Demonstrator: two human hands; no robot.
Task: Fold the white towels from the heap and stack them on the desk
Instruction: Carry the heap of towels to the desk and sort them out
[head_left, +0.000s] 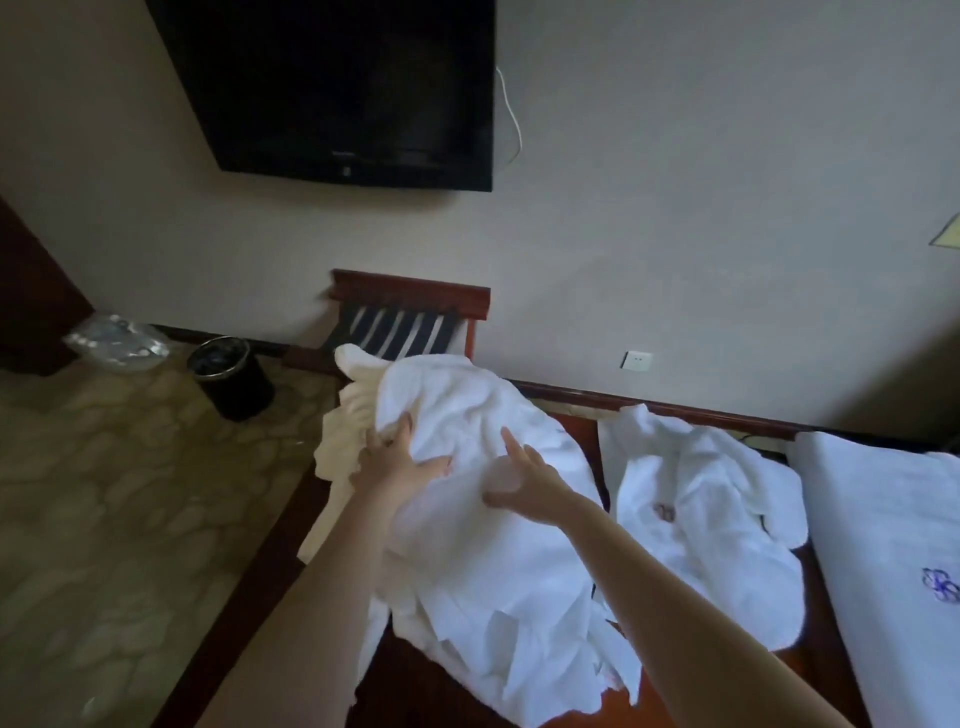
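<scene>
A big heap of crumpled white towels (493, 571) lies on the left part of the dark red wooden desk (415, 691). My left hand (400, 460) is at the heap's upper left, its fingers dug into a fold of the top towel (452, 405) and its thumb stretched across the cloth. My right hand (524, 483) lies on the same towel a little to the right, index finger pointing away from me; it is blurred. A second, smaller pile of white towels (701, 519) sits to the right of the heap.
A flat white cloth with a blue emblem (883, 545) covers the desk's right end. Behind the heap stands a wooden luggage rack (410, 317) against the wall. A black bin (231, 376) and a plastic bag (119, 338) sit on the patterned carpet at left. A television (337, 88) hangs above.
</scene>
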